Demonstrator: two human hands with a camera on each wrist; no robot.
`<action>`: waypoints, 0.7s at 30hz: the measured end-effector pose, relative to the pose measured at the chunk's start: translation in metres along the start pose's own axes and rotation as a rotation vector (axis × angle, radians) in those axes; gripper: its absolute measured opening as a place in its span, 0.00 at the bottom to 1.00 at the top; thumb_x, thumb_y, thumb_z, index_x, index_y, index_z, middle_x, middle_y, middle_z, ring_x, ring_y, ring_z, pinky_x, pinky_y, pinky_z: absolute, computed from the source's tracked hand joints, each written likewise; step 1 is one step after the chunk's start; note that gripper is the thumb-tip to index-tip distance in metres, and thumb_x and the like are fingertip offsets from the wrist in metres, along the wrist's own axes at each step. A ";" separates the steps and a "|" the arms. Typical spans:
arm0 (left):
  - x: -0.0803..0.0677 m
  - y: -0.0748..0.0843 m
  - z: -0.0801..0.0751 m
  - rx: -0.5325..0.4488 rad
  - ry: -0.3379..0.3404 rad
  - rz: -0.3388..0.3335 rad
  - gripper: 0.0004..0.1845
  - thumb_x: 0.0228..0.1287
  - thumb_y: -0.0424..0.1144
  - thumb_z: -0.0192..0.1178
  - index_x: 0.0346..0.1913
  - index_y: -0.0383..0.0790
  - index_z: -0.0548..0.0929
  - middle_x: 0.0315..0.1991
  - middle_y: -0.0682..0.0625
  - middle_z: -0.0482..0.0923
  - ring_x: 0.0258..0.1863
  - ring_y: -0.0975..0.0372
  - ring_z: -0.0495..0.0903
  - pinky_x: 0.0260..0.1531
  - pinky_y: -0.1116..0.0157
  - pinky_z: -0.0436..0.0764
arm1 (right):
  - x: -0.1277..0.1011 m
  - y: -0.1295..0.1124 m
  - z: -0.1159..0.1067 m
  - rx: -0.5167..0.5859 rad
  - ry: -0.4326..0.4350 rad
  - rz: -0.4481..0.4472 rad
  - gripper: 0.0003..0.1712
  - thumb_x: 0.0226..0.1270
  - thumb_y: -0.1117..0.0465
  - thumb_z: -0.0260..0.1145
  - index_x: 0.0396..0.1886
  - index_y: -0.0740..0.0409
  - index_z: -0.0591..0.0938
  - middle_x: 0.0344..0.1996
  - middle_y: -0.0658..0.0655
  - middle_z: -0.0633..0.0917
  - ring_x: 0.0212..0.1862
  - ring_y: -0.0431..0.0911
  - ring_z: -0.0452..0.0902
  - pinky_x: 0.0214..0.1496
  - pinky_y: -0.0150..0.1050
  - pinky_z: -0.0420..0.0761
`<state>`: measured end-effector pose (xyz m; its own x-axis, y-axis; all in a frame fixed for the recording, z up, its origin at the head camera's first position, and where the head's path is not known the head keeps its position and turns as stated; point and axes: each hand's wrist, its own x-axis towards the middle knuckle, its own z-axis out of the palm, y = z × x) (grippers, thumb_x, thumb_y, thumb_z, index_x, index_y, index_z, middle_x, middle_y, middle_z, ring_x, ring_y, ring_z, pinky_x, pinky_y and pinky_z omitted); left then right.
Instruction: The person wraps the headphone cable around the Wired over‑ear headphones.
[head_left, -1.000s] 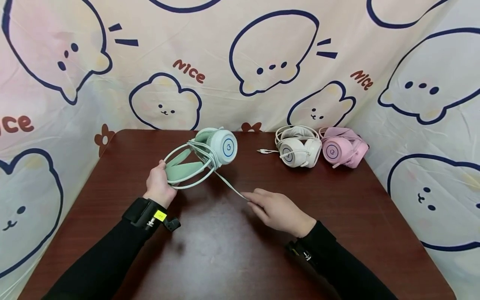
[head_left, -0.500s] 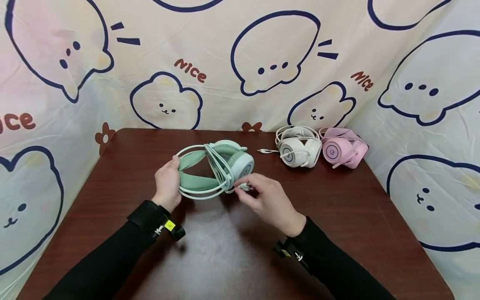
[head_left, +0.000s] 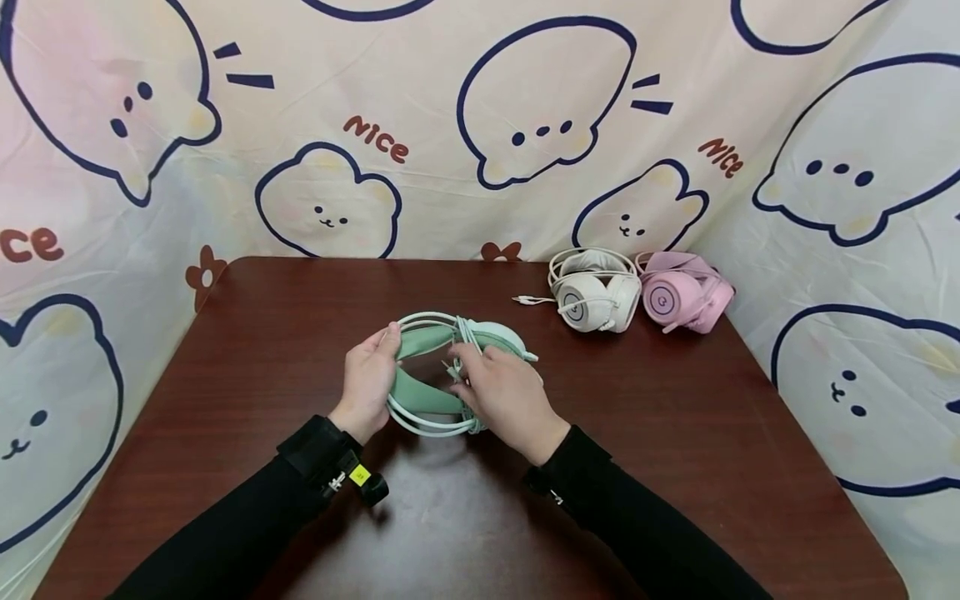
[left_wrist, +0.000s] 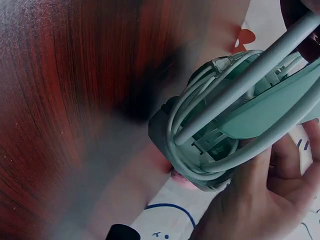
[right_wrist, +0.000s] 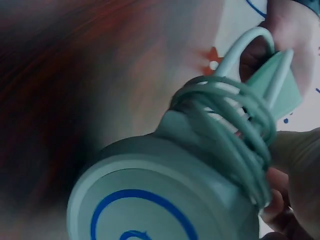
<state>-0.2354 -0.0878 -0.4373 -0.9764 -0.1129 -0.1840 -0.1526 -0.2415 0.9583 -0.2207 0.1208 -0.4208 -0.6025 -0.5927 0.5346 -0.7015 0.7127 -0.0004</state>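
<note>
A pair of mint-green headphones (head_left: 427, 393) is held up over the table between both hands, its cable (right_wrist: 230, 115) wound several times round the frame beside the ear cups. My left hand (head_left: 369, 377) grips the headband end, thumb on the near side. With bent fingers, my right hand (head_left: 513, 404) pinches the cable's plug end (head_left: 454, 369) at the wound coils and hides part of the ear cups. In the right wrist view, one round ear cup (right_wrist: 145, 200) with a blue ring faces the camera.
White headphones (head_left: 592, 304) with their own wound cable stand at the back right of the dark brown table (head_left: 315, 304). Pink headphones (head_left: 686, 292) sit right beside them. A patterned cloth (head_left: 435, 92) hangs behind and at both sides.
The green headphones have come lower, nearer and to the right, turning in the left hand. The right hand has moved in from the stretched-out cable to the coils, bringing the plug end along.
</note>
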 end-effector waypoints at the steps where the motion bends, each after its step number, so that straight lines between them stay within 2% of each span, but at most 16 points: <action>1: 0.000 0.000 -0.001 -0.004 -0.001 -0.006 0.24 0.82 0.53 0.50 0.65 0.41 0.81 0.40 0.60 0.83 0.38 0.63 0.76 0.33 0.72 0.79 | -0.001 0.001 0.002 -0.016 -0.001 -0.025 0.19 0.60 0.55 0.80 0.48 0.50 0.84 0.27 0.46 0.84 0.32 0.45 0.75 0.30 0.36 0.75; 4: 0.003 0.000 -0.004 -0.005 -0.016 -0.029 0.24 0.82 0.54 0.50 0.65 0.41 0.81 0.34 0.60 0.82 0.33 0.64 0.75 0.28 0.72 0.78 | -0.001 0.007 0.005 -0.073 0.006 -0.125 0.08 0.60 0.53 0.79 0.33 0.47 0.88 0.29 0.45 0.86 0.35 0.46 0.73 0.38 0.37 0.75; 6: 0.005 0.000 -0.006 -0.012 -0.025 -0.040 0.25 0.82 0.55 0.51 0.64 0.40 0.81 0.32 0.60 0.81 0.31 0.64 0.74 0.27 0.72 0.78 | -0.001 0.011 0.006 -0.122 0.008 -0.167 0.10 0.64 0.49 0.76 0.27 0.47 0.89 0.29 0.44 0.87 0.36 0.47 0.73 0.43 0.39 0.75; 10: 0.010 -0.002 -0.010 -0.016 -0.043 -0.054 0.26 0.81 0.56 0.51 0.62 0.37 0.80 0.29 0.60 0.78 0.29 0.65 0.73 0.26 0.72 0.76 | -0.001 0.014 0.004 -0.192 -0.049 -0.177 0.21 0.75 0.42 0.63 0.26 0.47 0.88 0.29 0.45 0.85 0.45 0.49 0.76 0.54 0.46 0.74; 13: 0.014 -0.004 -0.013 0.005 -0.060 -0.073 0.25 0.82 0.55 0.50 0.63 0.38 0.80 0.30 0.60 0.78 0.28 0.65 0.72 0.26 0.72 0.75 | -0.003 0.016 0.004 -0.204 -0.120 -0.188 0.22 0.79 0.42 0.56 0.31 0.45 0.88 0.34 0.45 0.86 0.54 0.49 0.76 0.63 0.51 0.72; 15: 0.018 -0.006 -0.016 0.037 -0.075 -0.084 0.25 0.82 0.55 0.49 0.64 0.38 0.79 0.31 0.59 0.79 0.29 0.65 0.74 0.28 0.72 0.77 | -0.005 0.016 0.003 -0.194 -0.150 -0.192 0.22 0.79 0.42 0.56 0.32 0.45 0.88 0.42 0.46 0.87 0.59 0.50 0.74 0.66 0.54 0.70; 16: 0.019 -0.007 -0.017 0.058 -0.084 -0.088 0.25 0.82 0.55 0.49 0.65 0.39 0.79 0.34 0.58 0.81 0.31 0.65 0.76 0.31 0.71 0.79 | -0.005 0.017 0.004 -0.184 -0.162 -0.192 0.22 0.79 0.42 0.56 0.31 0.45 0.88 0.47 0.47 0.87 0.61 0.51 0.74 0.67 0.55 0.69; 18: 0.024 -0.008 -0.021 0.113 -0.105 -0.086 0.27 0.83 0.55 0.48 0.68 0.39 0.77 0.44 0.54 0.84 0.40 0.63 0.80 0.43 0.69 0.81 | -0.005 0.017 0.005 -0.158 -0.182 -0.190 0.22 0.79 0.41 0.57 0.30 0.45 0.87 0.57 0.50 0.84 0.65 0.52 0.72 0.69 0.56 0.68; 19: 0.026 -0.008 -0.023 0.152 -0.117 -0.082 0.28 0.83 0.56 0.48 0.71 0.39 0.76 0.51 0.52 0.84 0.48 0.62 0.81 0.52 0.68 0.81 | -0.005 0.017 0.005 -0.146 -0.190 -0.189 0.23 0.79 0.40 0.57 0.29 0.45 0.87 0.61 0.52 0.83 0.66 0.53 0.71 0.69 0.57 0.68; 21: 0.030 -0.008 -0.027 0.259 -0.148 -0.070 0.30 0.83 0.57 0.45 0.75 0.40 0.71 0.66 0.47 0.78 0.65 0.59 0.76 0.67 0.63 0.74 | -0.005 0.017 0.007 -0.120 -0.209 -0.187 0.24 0.79 0.39 0.57 0.29 0.45 0.88 0.66 0.55 0.79 0.68 0.53 0.70 0.69 0.57 0.67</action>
<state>-0.2592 -0.1157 -0.4563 -0.9709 0.0414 -0.2360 -0.2357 0.0120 0.9718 -0.2324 0.1326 -0.4292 -0.5415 -0.7730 0.3306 -0.7647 0.6162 0.1883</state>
